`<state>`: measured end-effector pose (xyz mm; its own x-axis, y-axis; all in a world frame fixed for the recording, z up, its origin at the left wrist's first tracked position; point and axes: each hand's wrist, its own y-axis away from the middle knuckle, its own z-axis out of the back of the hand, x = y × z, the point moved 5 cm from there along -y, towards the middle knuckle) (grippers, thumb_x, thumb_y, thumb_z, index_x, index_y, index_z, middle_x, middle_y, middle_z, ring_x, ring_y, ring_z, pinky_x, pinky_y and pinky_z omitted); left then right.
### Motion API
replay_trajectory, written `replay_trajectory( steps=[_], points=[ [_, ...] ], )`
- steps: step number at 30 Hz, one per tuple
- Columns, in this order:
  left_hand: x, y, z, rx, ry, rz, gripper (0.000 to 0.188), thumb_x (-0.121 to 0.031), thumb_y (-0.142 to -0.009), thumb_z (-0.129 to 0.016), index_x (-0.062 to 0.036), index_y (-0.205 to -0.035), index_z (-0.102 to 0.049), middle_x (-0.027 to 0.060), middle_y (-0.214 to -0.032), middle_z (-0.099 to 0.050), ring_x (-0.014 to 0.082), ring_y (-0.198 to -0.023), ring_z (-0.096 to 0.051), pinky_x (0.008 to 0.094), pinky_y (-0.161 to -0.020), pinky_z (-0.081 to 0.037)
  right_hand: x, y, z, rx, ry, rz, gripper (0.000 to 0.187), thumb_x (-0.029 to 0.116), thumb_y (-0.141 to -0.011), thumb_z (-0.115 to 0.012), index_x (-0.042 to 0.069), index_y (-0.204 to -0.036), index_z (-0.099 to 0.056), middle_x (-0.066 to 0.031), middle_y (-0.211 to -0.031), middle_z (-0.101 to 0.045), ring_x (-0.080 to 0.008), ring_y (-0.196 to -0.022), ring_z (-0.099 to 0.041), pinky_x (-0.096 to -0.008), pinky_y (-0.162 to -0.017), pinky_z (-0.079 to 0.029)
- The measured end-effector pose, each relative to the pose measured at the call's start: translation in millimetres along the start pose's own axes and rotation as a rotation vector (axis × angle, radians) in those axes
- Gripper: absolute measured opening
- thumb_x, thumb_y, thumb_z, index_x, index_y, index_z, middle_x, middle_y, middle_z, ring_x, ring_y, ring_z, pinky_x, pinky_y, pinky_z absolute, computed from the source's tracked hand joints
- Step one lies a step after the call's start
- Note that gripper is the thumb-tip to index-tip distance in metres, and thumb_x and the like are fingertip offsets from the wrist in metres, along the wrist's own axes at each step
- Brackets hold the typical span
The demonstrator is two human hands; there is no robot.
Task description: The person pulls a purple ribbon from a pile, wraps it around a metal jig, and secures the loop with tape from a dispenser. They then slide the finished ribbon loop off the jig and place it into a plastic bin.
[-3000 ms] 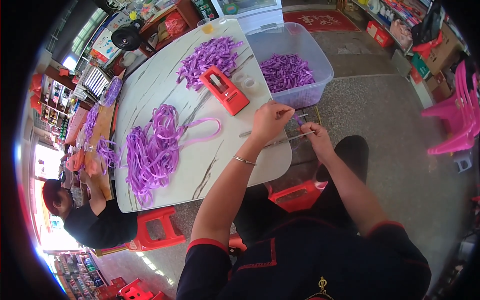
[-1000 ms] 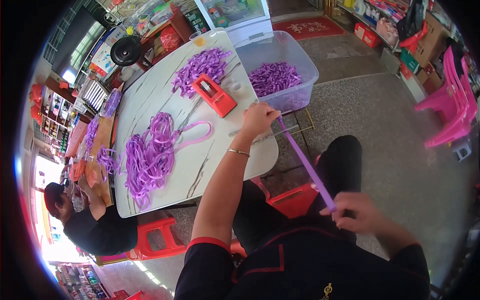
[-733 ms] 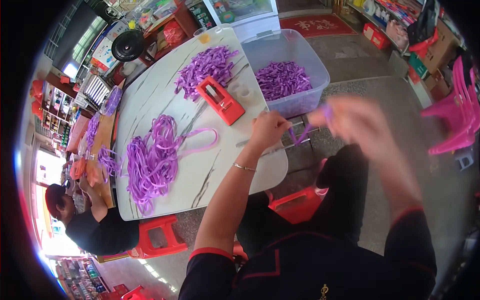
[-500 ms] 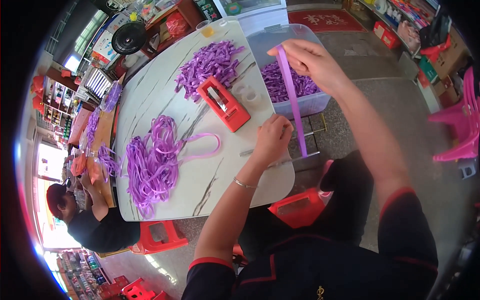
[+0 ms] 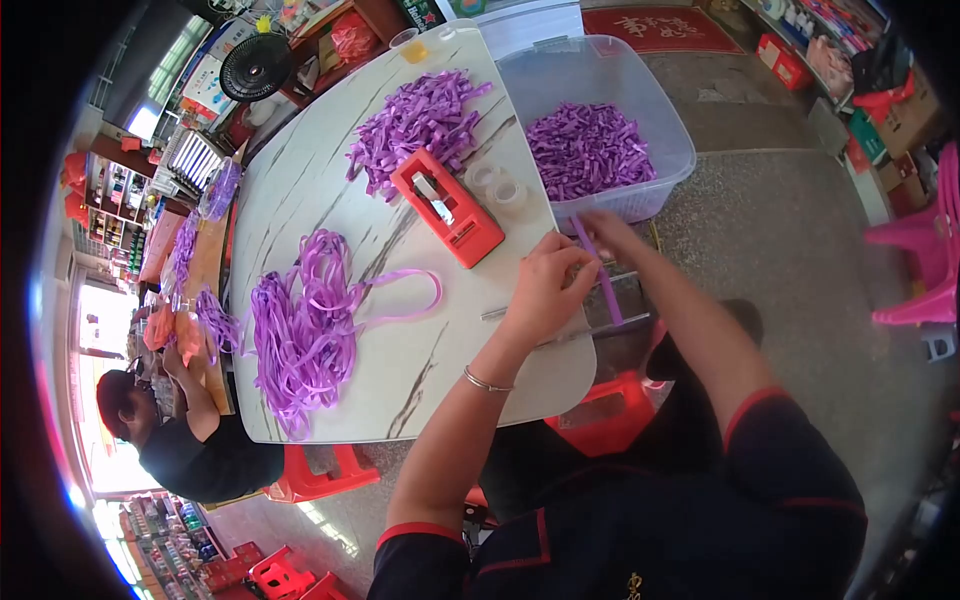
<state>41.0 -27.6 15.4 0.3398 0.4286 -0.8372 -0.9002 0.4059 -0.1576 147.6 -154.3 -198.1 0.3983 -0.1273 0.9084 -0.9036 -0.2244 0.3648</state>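
My left hand (image 5: 548,287) is closed above the table's right edge, its curled fingertips against a purple ribbon (image 5: 608,292). Close beside it, my right hand (image 5: 606,236) is closed at the upper part of the same ribbon; its fingertips are partly hidden. The ribbon slants down past the edge to thin metal rods (image 5: 627,275) that jut out there. Left of my hands lies a red tape dispenser (image 5: 470,232), with clear tape rolls (image 5: 508,192) beside it. A heap of short purple ribbon pieces (image 5: 415,125) lies behind it, and a bundle of long looped ribbons (image 5: 305,335) at the table's left.
A clear plastic bin (image 5: 672,135) of purple pieces (image 5: 590,150) stands right of the marble-patterned table (image 5: 400,345). A cup (image 5: 409,45) sits at the far edge. Red stools (image 5: 610,415) stand below. At left, another person (image 5: 190,440) works at a wooden table (image 5: 208,350).
My right hand has come down from above the bin to beside my left hand, and the ribbon is no longer stretched up high. My left hand has shifted slightly, staying at the table edge.
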Motion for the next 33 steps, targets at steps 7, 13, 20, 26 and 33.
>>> replay_trajectory(
  steps=[7,13,20,26,33],
  points=[
    [4.5,8.1,5.7,0.016,-0.232,-0.105,0.013,-0.018,-0.073,-0.067,-0.0066,-0.078,-0.069,0.0078,-0.076,-0.051,0.0203,-0.069,-0.052,0.0302,-0.06,-0.042,-62.7,176.6,-22.3,-0.026,0.119,-0.289,0.031,0.032,-0.09,-0.047,0.007,-0.094,-0.065,0.0062,-0.058,-0.04,-0.0037,-0.053,-0.038,-0.0218,-0.046,-0.028],
    [-4.5,4.4,0.9,0.104,-0.319,-0.149,0.023,-0.025,-0.066,-0.074,-0.0067,-0.079,-0.069,0.0076,-0.079,-0.053,0.0209,-0.07,-0.053,0.0311,-0.061,-0.043,-33.7,299.9,-40.4,0.038,0.075,-0.055,0.03,0.024,-0.092,-0.045,0.002,-0.099,-0.064,0.0058,-0.056,-0.039,-0.0034,-0.053,-0.038,-0.0201,-0.05,-0.031],
    [-0.9,4.2,1.4,0.109,-0.302,-0.099,0.027,-0.025,-0.063,-0.076,-0.0052,-0.079,-0.069,0.007,-0.078,-0.054,0.0201,-0.069,-0.053,0.0301,-0.061,-0.043,33.8,355.4,-59.2,-0.025,0.16,0.105,0.021,0.014,-0.089,-0.05,0.001,-0.098,-0.064,0.0045,-0.058,-0.044,-0.0025,-0.053,-0.04,-0.0202,-0.049,-0.032],
    [-0.7,3.3,-1.0,0.086,-0.311,-0.145,0.026,-0.025,-0.062,-0.076,-0.0062,-0.079,-0.07,0.0065,-0.076,-0.054,0.0195,-0.067,-0.053,0.031,-0.059,-0.043,104.4,349.9,-74.5,0.05,0.331,0.398,0.024,0.007,-0.088,-0.042,0.0,-0.092,-0.065,0.0018,-0.059,-0.049,-0.0033,-0.05,-0.041,-0.0207,-0.044,-0.032],
    [2.7,1.9,3.2,0.035,-0.094,0.018,0.017,-0.02,-0.075,-0.063,-0.0039,-0.077,-0.06,0.0094,-0.079,-0.054,0.0262,-0.077,-0.054,0.0357,-0.067,-0.04,180.8,249.7,-69.1,-0.017,0.224,0.472,0.024,0.017,-0.089,-0.047,0.001,-0.095,-0.064,0.0058,-0.059,-0.04,-0.0021,-0.051,-0.034,-0.0201,-0.045,-0.026]
  ],
)
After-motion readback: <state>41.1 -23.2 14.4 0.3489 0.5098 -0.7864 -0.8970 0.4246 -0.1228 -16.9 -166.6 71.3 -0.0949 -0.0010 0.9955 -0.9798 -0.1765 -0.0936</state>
